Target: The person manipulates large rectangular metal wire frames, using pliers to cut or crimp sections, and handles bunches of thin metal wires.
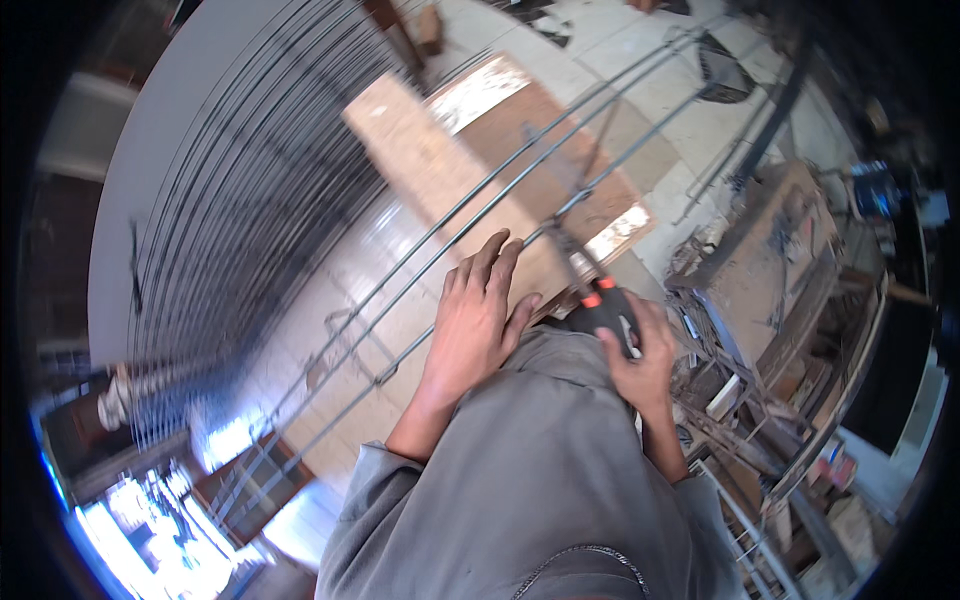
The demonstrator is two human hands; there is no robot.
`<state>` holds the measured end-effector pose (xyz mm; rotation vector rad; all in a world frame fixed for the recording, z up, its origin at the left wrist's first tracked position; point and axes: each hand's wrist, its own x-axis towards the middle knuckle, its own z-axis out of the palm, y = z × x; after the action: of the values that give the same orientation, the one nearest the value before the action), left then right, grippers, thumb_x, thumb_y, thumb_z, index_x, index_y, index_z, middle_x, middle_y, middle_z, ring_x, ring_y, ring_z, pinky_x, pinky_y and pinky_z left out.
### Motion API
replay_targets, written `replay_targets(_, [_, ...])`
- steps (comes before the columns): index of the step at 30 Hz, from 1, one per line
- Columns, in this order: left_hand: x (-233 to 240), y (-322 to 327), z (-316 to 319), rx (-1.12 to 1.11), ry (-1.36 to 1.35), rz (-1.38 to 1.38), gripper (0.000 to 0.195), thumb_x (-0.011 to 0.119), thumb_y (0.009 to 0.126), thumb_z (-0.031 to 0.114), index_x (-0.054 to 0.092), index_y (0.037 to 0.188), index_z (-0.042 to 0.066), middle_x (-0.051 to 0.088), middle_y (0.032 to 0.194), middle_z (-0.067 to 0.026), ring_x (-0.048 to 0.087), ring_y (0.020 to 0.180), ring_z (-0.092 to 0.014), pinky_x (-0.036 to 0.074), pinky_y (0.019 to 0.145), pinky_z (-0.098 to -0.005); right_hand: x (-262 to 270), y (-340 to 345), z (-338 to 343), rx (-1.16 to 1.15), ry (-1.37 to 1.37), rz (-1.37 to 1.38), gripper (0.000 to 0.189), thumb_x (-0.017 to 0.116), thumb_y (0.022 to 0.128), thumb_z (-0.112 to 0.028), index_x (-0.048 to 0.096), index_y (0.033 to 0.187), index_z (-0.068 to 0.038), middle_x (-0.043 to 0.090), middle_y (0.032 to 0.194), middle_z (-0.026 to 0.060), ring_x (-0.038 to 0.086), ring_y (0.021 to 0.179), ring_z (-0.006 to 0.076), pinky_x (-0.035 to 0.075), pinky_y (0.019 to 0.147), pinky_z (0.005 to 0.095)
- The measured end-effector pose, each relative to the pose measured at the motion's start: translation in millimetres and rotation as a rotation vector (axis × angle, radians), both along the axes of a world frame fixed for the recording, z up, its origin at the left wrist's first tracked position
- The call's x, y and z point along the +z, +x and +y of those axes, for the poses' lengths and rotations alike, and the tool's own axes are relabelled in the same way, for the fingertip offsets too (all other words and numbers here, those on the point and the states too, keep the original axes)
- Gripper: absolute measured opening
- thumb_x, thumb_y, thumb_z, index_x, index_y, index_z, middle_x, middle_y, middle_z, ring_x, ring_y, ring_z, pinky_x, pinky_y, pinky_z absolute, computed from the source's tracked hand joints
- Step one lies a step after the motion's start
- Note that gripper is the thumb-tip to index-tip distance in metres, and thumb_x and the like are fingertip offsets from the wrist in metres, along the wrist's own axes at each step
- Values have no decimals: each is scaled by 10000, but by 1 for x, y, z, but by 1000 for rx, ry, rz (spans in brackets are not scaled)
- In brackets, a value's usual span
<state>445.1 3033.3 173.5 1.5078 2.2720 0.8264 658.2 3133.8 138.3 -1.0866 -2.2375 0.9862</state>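
Note:
A long reinforcement cage of thin steel rods (pixel 465 229) runs diagonally before me, with bent wire stirrups (pixel 356 341) along it. My left hand (pixel 476 311) lies over the nearest rod, fingers extended and thumb apart; it grips nothing that I can see. Black-handled pincers (pixel 619 319) with orange bands are held in my right hand (pixel 649 349). Their jaws, blurred, meet the nearest rod close to a stirrup, and whether they pinch a wire there is unclear. Under the cage are a pale wooden plank (pixel 427 154) and a brown board (pixel 517 124) with worn white ends.
Many parallel steel rods (pixel 262 187) stretch along the left, blurred. To the right stands a dusty wooden workbench (pixel 780 262) amid scrap and metal frames. A blue container (pixel 874 191) is beyond it. Pale floor tiles (pixel 637 146) show around the cage.

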Motion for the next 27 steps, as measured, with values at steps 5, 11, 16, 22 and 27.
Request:
replay_targets(5, [26,-11,-143,463,241,-67,256,709,813,80,611,1035,0,660,1022,-153,636,981,-340,488,872,-394,-31,29,-39,-60,-303,220,493,708,861,-131,542,1282,66,617,1113,186,621,1024,288,487,887,362])
replay_targets(11, [-29,-26,-281,584,-141,130,183,574,965,195,596,985,15,651,918,-176,621,838,-376,475,733,-433,-3,3,-77,430,-76,132,609,741,819,-181,517,1348,22,611,1141,196,643,994,327,510,878,356])
replay_targets(16, [-50,-35,-297,530,-243,11,235,535,986,268,600,925,51,632,732,-195,625,698,-410,459,615,-477,0,-35,-173,620,68,-78,698,760,807,-283,493,1434,-134,593,1080,168,663,881,326,578,685,391])
replay_targets(22, [-51,-42,-303,379,-220,85,270,550,984,313,566,895,59,634,696,-174,623,649,-397,453,578,-487,-22,-47,-263,447,287,-43,688,735,832,-298,470,1466,-265,570,1066,153,660,854,301,566,594,397])
replay_targets(27, [-53,-46,-308,315,-178,152,275,510,1007,308,533,895,58,631,688,-181,614,637,-409,447,561,-503,-13,-49,-279,349,270,-66,592,784,794,-244,599,1354,-196,604,1073,150,681,814,307,565,637,405])
